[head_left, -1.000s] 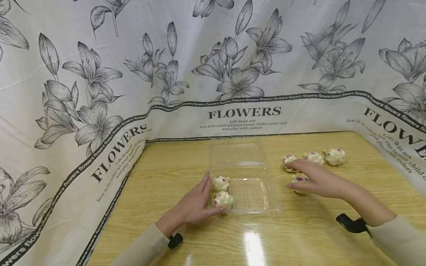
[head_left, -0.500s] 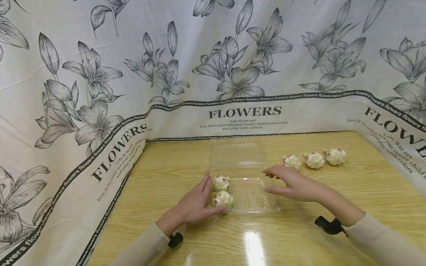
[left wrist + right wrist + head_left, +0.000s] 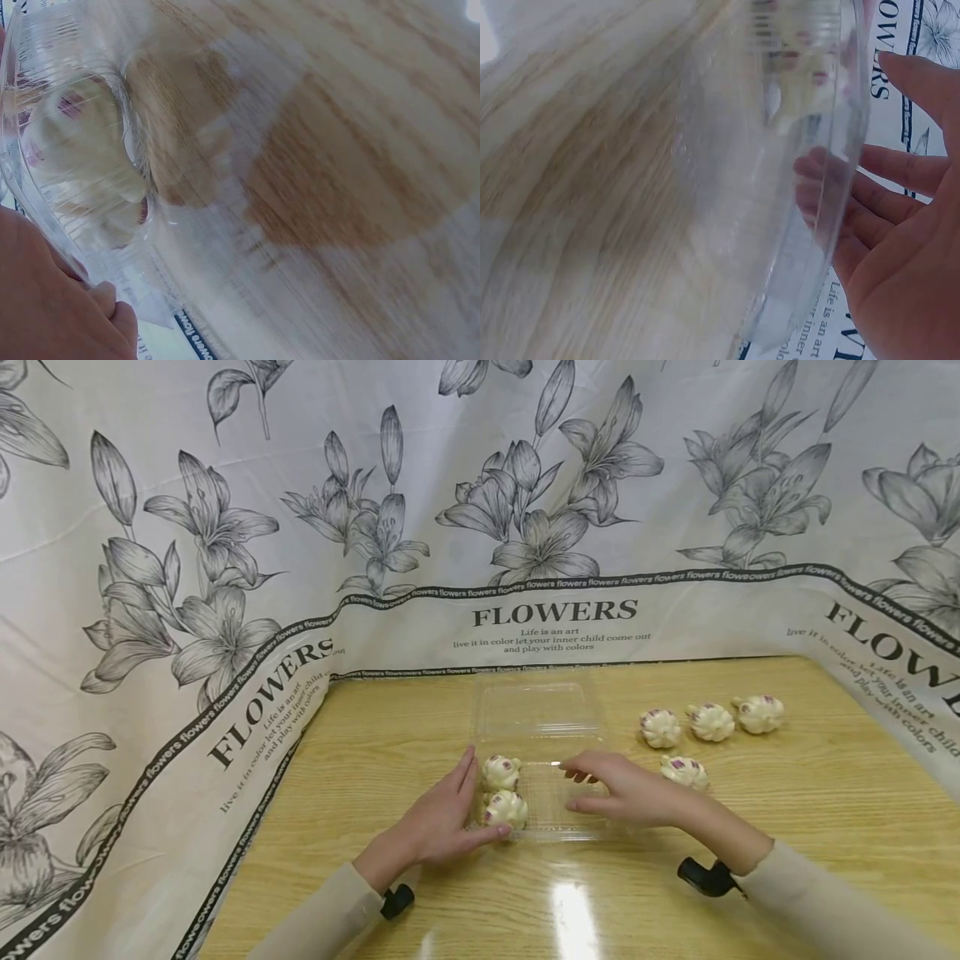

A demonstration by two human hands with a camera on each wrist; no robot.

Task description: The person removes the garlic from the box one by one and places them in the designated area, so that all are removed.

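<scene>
In the head view, a clear plastic clamshell container [image 3: 542, 835] lies unfolded on the table, its lid [image 3: 536, 708] towards the back. Two white garlic bulbs with purple marks, a rear one [image 3: 501, 772] and a front one [image 3: 506, 810], sit along its left side. My left hand [image 3: 431, 818] holds the container's front left corner, thumb by the front bulb. Curled fingertips [image 3: 112, 307] show at the rim in the left wrist view. Over the container's right half hovers my right hand [image 3: 626, 789], fingers spread and nothing in them; the right wrist view shows the palm bare.
On the table [image 3: 360, 735] to the right lie several more garlic bulbs: a row at the back with a left [image 3: 660, 727], middle [image 3: 711, 722] and right bulb [image 3: 761, 714], and a front bulb [image 3: 684, 772] beside my right forearm. Flower-printed cloth [image 3: 555, 627] surrounds the table.
My right hand has moved left, from above the loose garlic bulbs to over the container, leaving the front bulb on the table. The left hand and the bulbs have stayed in place.
</scene>
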